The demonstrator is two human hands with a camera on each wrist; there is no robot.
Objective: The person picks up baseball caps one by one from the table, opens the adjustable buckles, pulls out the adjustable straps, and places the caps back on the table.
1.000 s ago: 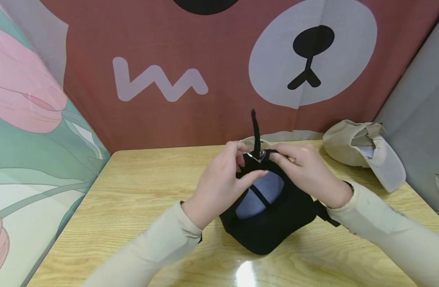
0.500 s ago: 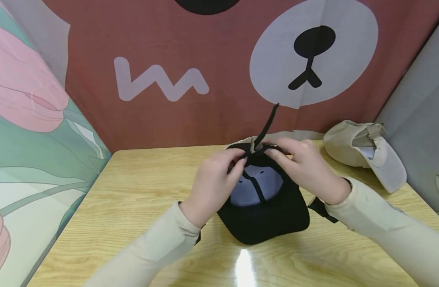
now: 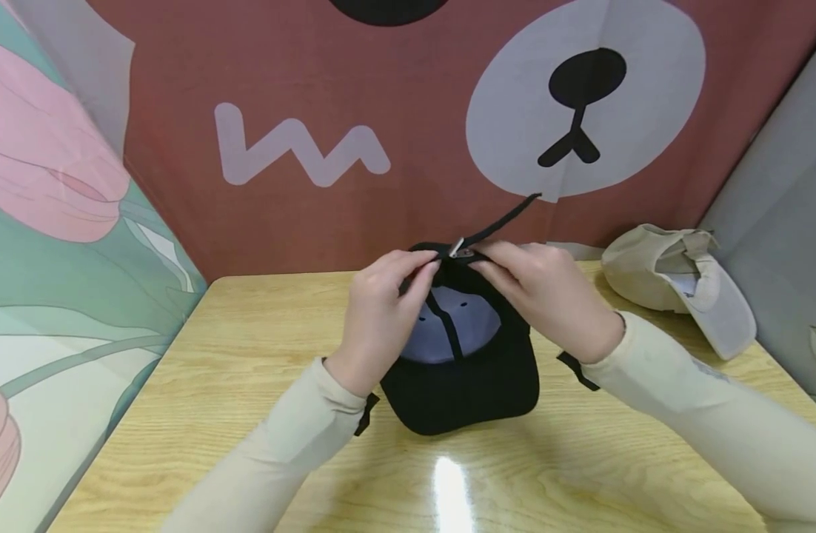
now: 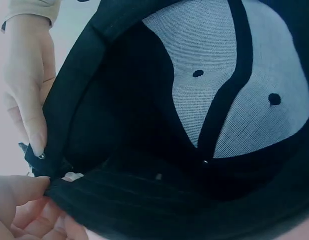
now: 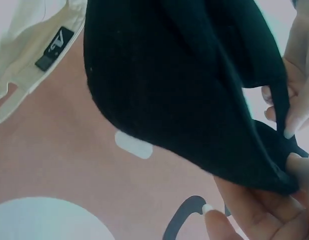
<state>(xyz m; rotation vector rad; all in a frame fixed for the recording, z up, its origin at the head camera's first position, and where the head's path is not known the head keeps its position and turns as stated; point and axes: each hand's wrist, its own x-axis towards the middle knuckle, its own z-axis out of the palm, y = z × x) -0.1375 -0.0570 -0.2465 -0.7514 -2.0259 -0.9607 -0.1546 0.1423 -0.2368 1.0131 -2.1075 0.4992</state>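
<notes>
A black baseball cap [image 3: 461, 392] is held with its opening toward the head camera, its pale mesh lining [image 4: 204, 60] showing and its brim toward the near side. At its back, the left hand [image 3: 378, 318] pinches one side of the adjuster band between thumb and fingers. The right hand [image 3: 548, 292] grips the band's other side, beside a metal buckle [image 3: 457, 250]. From the buckle a loose black strap end [image 3: 504, 222] sticks up to the right. In the right wrist view, the cap's outside hides part of the right hand's fingers [image 5: 259, 200].
A beige cap [image 3: 648, 266] lies at the table's back right corner, against the grey side wall. The wooden table [image 3: 248, 370] ends at a brown cloth backdrop [image 3: 408, 215] with a bear print. A cream cap [image 5: 19, 35] with a black label shows in the right wrist view.
Both hands and the black cap have shifted left and toward the backdrop. The strap end has swung from upright to leaning right. The left thumb has come down onto the band.
</notes>
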